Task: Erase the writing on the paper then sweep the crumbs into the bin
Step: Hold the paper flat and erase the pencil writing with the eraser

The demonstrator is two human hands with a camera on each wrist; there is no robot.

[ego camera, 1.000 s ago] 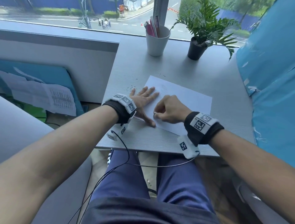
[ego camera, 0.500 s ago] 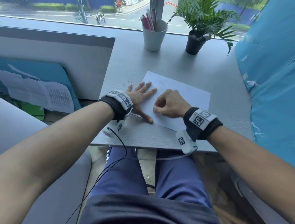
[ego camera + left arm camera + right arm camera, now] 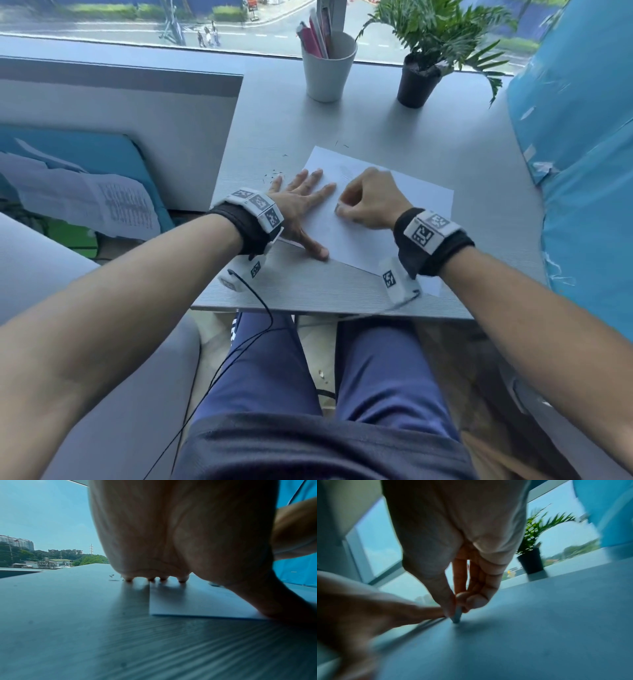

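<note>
A white sheet of paper [image 3: 404, 212] lies on the grey desk [image 3: 376, 123]. My left hand [image 3: 301, 202] lies flat with spread fingers on the sheet's left edge, pressing it down; in the left wrist view the fingertips [image 3: 181, 579] touch the paper [image 3: 197, 601]. My right hand [image 3: 366, 202] pinches a small grey eraser [image 3: 457, 616] between thumb and fingers, its tip on the paper [image 3: 522, 628]. Dark eraser crumbs [image 3: 274, 174] lie on the desk just left of the sheet, with a few more crumbs [image 3: 342, 144] beyond its far corner. No bin is in view.
A white cup of pens [image 3: 329, 65] and a potted plant [image 3: 421, 78] stand at the desk's far edge by the window. A blue covered surface [image 3: 582, 171] borders the desk on the right. Papers on a blue board [image 3: 102, 202] lie on the floor at left.
My right hand with the eraser has moved a little farther up the sheet, rubbing. The left hand stays pressed on the paper's left edge.
</note>
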